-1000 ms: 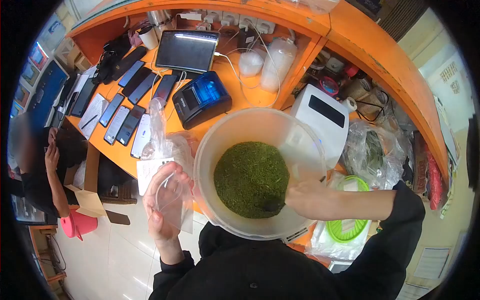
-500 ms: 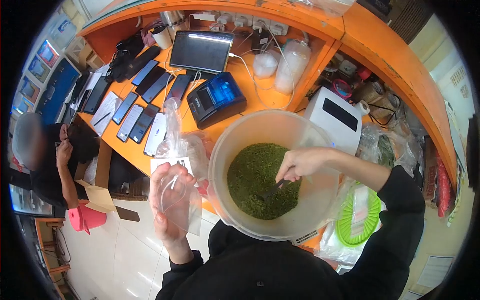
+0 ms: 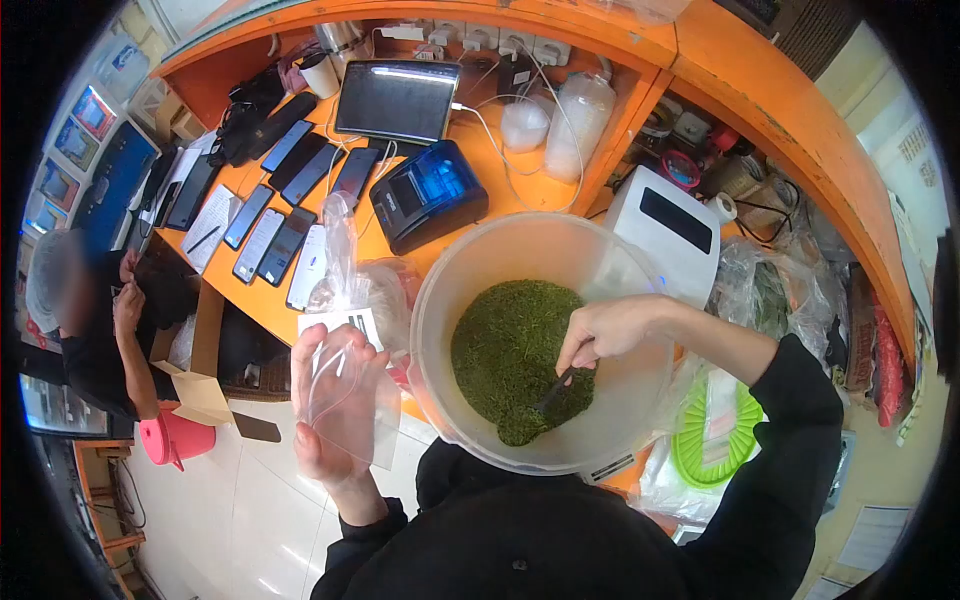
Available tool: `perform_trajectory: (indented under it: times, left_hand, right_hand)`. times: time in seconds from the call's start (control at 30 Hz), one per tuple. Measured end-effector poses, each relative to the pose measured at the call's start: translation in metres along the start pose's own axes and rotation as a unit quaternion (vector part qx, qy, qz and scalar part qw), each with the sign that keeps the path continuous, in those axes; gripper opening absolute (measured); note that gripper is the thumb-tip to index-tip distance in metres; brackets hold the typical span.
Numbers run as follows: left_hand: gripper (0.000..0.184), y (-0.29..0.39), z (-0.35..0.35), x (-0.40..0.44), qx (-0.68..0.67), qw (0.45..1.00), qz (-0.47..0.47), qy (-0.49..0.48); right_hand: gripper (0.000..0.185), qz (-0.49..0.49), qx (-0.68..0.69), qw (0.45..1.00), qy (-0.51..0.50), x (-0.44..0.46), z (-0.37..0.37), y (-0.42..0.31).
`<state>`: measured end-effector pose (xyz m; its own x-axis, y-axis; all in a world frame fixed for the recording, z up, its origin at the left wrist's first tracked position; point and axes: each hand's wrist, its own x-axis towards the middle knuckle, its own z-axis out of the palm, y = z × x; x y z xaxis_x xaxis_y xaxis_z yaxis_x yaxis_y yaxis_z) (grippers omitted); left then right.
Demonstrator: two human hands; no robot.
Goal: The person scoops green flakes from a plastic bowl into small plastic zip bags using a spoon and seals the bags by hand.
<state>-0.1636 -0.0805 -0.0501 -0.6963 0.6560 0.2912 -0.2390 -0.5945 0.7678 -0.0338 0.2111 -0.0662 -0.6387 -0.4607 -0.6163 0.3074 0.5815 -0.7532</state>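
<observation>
A large translucent plastic tub (image 3: pixel 622 432) stands in front of my body, with a bed of chopped dried green herb (image 3: pixel 505 335) in it. My right hand (image 3: pixel 622 325) reaches over the tub's right side, its fingers closed round the handle of a dark spoon (image 3: pixel 553 392). Green herb is heaped at the spoon's lower end and hides its bowl. Left of the tub, my left hand (image 3: pixel 318 455) holds up a small clear plastic bag (image 3: pixel 372 425), the fingers curled around it. The bag looks flat, and a white label (image 3: pixel 358 322) shows at its top.
Several phones (image 3: pixel 285 245), a tablet (image 3: pixel 398 100) and a black-blue printer (image 3: pixel 428 195) lie on the orange desk (image 3: pixel 500 185). A white machine (image 3: pixel 662 240) and a green basket (image 3: pixel 745 440) stand to the right. Another person (image 3: pixel 100 310) sits at the left beside a cardboard box (image 3: pixel 205 390).
The spoon has moved down toward the tub's near side and now carries a heap of herb. My left hand with the bag has shifted slightly left.
</observation>
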Motion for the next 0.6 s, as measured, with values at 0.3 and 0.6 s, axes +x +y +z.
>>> perform_trajectory:
  times: [0.3,0.6]
  left_hand:
    - [0.081,-0.005,0.003,0.01,0.154,0.987,0.032,0.024]
    - [0.068,-0.003,0.034,0.044,0.589,0.763,0.209,-0.166]
  right_hand:
    - [0.025,-0.07,0.028,0.992,0.104,-0.025,-0.011,-0.021]
    - [0.024,-0.04,0.003,0.951,0.307,-0.091,-0.033,-0.069]
